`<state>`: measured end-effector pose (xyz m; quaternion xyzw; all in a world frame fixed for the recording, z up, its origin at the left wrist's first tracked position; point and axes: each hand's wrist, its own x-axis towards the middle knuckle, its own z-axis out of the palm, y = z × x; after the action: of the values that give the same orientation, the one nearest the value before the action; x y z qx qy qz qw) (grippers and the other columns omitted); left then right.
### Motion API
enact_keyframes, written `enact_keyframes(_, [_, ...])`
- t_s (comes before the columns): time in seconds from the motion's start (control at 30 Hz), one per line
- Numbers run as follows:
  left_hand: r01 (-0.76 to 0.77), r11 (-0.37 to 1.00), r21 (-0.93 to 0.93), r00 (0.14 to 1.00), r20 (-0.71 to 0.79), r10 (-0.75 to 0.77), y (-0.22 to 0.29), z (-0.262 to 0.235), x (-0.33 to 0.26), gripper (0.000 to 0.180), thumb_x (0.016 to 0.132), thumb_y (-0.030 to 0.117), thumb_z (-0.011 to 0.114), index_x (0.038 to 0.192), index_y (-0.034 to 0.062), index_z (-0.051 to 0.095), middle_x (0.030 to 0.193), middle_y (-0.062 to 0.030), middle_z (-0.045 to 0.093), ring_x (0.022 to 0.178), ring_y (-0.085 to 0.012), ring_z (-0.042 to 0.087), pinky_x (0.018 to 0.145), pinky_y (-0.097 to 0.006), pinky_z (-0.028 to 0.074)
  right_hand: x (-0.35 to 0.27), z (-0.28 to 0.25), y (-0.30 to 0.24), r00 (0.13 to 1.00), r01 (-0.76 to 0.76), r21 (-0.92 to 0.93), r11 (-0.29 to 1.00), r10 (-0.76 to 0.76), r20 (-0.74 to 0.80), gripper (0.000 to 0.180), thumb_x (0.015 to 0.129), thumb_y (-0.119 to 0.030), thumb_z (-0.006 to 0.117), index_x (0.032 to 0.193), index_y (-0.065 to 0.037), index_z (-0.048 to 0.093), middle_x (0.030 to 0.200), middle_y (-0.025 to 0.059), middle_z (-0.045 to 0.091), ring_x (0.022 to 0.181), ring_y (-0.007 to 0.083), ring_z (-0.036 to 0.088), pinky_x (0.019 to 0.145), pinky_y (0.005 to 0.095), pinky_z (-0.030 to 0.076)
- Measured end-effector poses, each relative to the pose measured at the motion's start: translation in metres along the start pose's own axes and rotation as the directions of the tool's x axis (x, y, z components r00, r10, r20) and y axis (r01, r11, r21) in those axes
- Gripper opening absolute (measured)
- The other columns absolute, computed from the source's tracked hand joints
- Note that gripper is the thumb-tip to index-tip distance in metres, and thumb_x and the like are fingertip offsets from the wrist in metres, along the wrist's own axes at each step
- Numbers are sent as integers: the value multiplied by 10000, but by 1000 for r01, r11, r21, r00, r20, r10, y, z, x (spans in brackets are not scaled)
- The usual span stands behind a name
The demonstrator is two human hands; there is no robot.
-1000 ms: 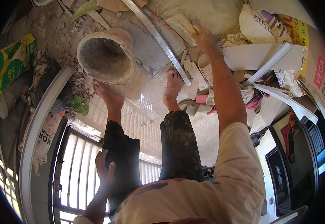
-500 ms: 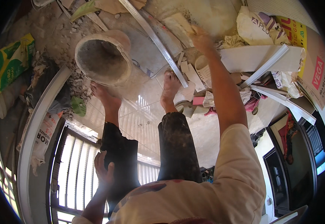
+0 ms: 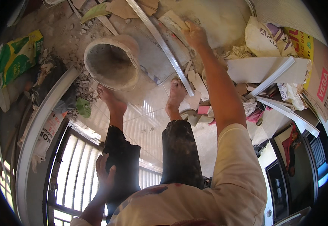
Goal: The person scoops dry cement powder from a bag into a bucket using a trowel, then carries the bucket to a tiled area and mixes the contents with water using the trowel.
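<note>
At the far side, my right hand [image 3: 194,35] is closed around the near end of a flat tan board-like piece [image 3: 174,20], held low over the dusty floor; its exact kind does not show. My left hand [image 3: 106,171] rests against my left thigh, fingers apart and holding nothing. A grey, dust-coated bucket [image 3: 133,47] tilts toward me just beyond my left foot. Between it and my right arm lies a long metal strip [image 3: 160,41], its near end beside my right foot.
Rubble [image 3: 86,73] and a green-and-yellow bag [image 3: 19,62] lie at the left, near a long pale metal profile [image 3: 45,107]. On the right are a white panel [image 3: 267,71], broken tile pieces [image 3: 197,88], crumpled sacks [image 3: 262,35] and a cardboard box [image 3: 320,83]. A barred metal gate [image 3: 75,164] stands behind me.
My right hand and the tan piece have shifted slightly left across the floor. The whole view has tilted a little, so the bucket and rubble appear lower. My left hand stays on the thigh.
</note>
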<state>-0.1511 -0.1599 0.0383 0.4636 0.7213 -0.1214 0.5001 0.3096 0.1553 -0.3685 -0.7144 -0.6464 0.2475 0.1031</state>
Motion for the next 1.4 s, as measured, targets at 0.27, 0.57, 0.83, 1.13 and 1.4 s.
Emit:
enact_keyframes(0.27, [28,1000,5,999,-26,-28,-7,9,-9,724,992,557,537,1449,-3,508,1458,-295,490,1405,-475,397,1162,-588,314,-2,3,6,993,-35,133,990,49,-105,343,901,-276,687,1184,-83,710,994,199,740,929,379,718,838,446,568])
enact_keyframes(0.57, [24,1000,2,999,-34,-24,5,12,-5,687,1003,516,534,1443,-11,508,1442,-284,505,1388,-467,419,1161,-577,322,21,-4,-16,965,-261,85,962,263,-12,353,870,-261,711,1171,-77,724,1066,218,737,1024,407,694,897,479,550])
enact_keyframes(0.83, [8,1000,-27,999,-44,-10,7,19,-7,658,1000,476,547,1433,-18,514,1427,-267,518,1351,-446,456,1143,-565,346,40,-80,12,907,339,-172,925,-370,-202,347,835,-103,698,1181,-94,690,1015,160,727,934,382,684,896,498,538])
enact_keyframes(1.13, [13,1000,2,998,-55,-13,21,29,-2,652,1014,491,513,1428,-12,526,1413,-265,534,1354,-446,459,1140,-565,346,68,-42,19,755,628,-276,728,-656,-11,374,771,0,680,1116,-141,706,1149,33,702,1099,261,636,1059,459,450])
enact_keyframes(1.4, [45,998,-49,997,-63,-48,25,45,-4,637,1016,472,514,1425,-16,532,1415,-258,541,1364,-446,452,1157,-558,329,1,-80,73,744,666,-261,699,-596,303,530,751,-1,728,1266,-112,667,1235,124,677,1193,314,610,1135,507,432])
